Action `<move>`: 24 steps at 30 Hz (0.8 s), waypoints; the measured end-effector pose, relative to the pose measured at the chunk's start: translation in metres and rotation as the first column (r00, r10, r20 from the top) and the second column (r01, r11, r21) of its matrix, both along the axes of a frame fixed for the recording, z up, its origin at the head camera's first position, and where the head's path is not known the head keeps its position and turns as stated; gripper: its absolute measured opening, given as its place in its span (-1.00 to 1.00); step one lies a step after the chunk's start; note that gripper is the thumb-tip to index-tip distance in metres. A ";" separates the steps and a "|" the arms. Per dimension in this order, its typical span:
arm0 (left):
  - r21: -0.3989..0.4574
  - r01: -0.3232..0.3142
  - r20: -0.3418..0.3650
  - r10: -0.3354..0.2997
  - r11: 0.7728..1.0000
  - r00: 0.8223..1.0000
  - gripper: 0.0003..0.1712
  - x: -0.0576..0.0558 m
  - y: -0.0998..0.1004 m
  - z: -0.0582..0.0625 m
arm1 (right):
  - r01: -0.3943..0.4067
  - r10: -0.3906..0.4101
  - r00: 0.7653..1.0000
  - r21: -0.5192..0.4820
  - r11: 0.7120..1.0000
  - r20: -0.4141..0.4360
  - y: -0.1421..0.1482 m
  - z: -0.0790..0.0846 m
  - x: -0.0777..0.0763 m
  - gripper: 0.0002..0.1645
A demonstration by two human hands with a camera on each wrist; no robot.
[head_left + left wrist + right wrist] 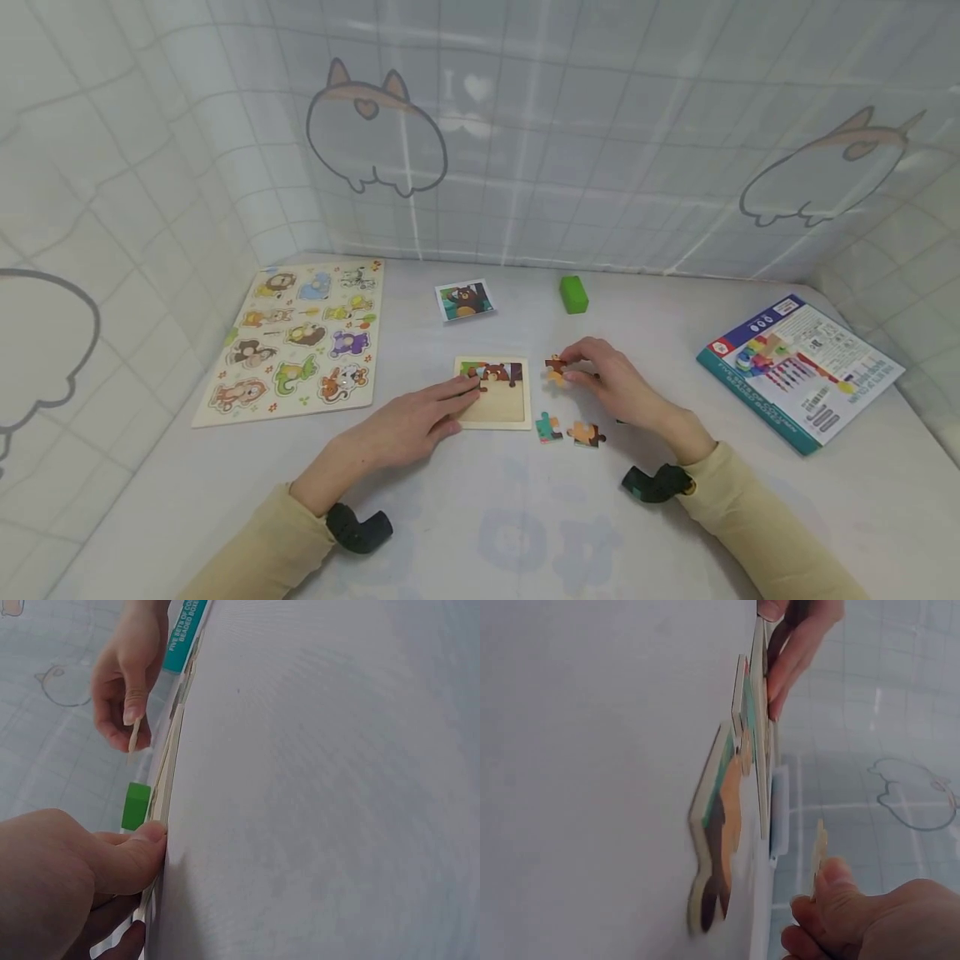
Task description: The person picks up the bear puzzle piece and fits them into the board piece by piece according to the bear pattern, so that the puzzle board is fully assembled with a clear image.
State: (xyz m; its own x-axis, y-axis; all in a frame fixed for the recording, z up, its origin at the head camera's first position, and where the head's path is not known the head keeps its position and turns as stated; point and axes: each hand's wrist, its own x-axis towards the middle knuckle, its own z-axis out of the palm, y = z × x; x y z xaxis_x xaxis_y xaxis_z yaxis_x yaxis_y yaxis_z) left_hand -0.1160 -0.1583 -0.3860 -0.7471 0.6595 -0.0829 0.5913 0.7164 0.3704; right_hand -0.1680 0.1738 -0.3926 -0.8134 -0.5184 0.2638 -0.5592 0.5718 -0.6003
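Note:
In the head view my left hand point(408, 423) rests on the left side of a small wooden puzzle tray point(491, 426), fingers lying over it and thumb at its lower corner. Bear-picture pieces point(501, 372) fill the tray's upper part; below them bare wood shows. My right hand point(618, 382) pinches a brown-and-orange puzzle piece point(555, 371) between thumb and fingers, raised off the table to the right of the tray. The right wrist view shows this held piece point(819, 851) edge-on. Loose on the table lie a teal-and-orange piece point(548, 427) and an orange-and-brown piece point(587, 434).
Behind the tray lie a bear picture card point(466, 301) and a green block point(573, 295). An animal puzzle board point(303, 337) is at the left. At the right sits a teal-edged box point(801, 371). A patterned sheet point(525, 150) rises behind the table.

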 end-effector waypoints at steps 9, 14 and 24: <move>-0.007 -0.002 0.009 0.002 1.000 1.000 -0.37 0.000 -0.002 0.000 | -0.071 0.072 0.997 0.033 0.997 -0.033 -0.033 0.004 -0.003 -0.72; -0.005 0.005 -0.001 -0.005 1.000 1.000 -0.37 0.000 -0.002 -0.001 | -0.101 0.102 0.994 0.043 0.994 -0.030 -0.052 0.004 -0.004 -0.73; -0.001 -0.006 0.008 0.006 1.000 1.000 -0.38 -0.001 -0.002 -0.001 | -0.130 0.129 0.991 0.037 0.991 0.017 -0.072 0.000 -0.004 -0.72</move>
